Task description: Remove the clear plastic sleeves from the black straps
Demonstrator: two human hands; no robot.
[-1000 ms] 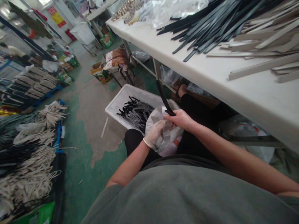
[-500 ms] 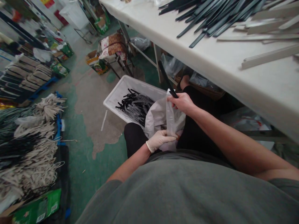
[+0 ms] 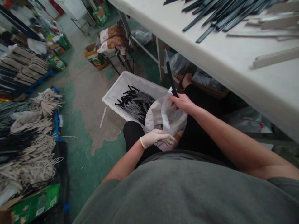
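A: Nearest you, how does your left hand stand?

B: Gloved and low, its grip loosely spread, with nothing visibly held. Whether its fingertips touch the film cannot be told.

A: And your right hand?

B: Its grip is closed on the strip, which is black and slants upward above the bag. The film hangs just below that grip.

A: How are these best handled?

B: In our judgement, pinch the strip firmly near its lower end, guide the film slowly, and keep both clear of the bag's folds.

A: What lies beyond?

B: Past the bag, the crate with its black heap; at upper right, the worktop, bearing dark lengths and pale lengths.
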